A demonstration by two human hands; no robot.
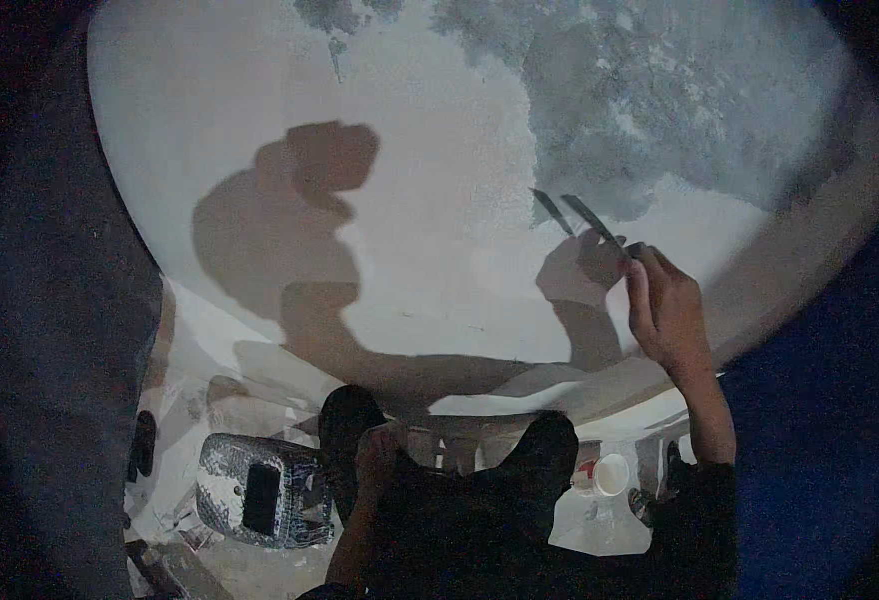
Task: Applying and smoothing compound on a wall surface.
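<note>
My right hand point(663, 300) grips a flat, dark, narrow-bladed tool point(590, 220) by its near end, held close to a large white wall surface point(440, 280). Its upper right holds a rough, mottled grey patch point(640, 90) with a ragged edge against the smooth white. The tool casts a second dark stripe beside itself on the white. My left hand point(380, 445) is low by my dark-clad knee, its fingers curled; I cannot make out what, if anything, is in them.
A splattered box-shaped container point(225, 470) with a dark opening lies at lower left. A white bucket point(612, 475) stands beside a small red item at lower right. My knees are below the surface, and shadows of my head and arm fall across it. Dark blue area fills the right edge.
</note>
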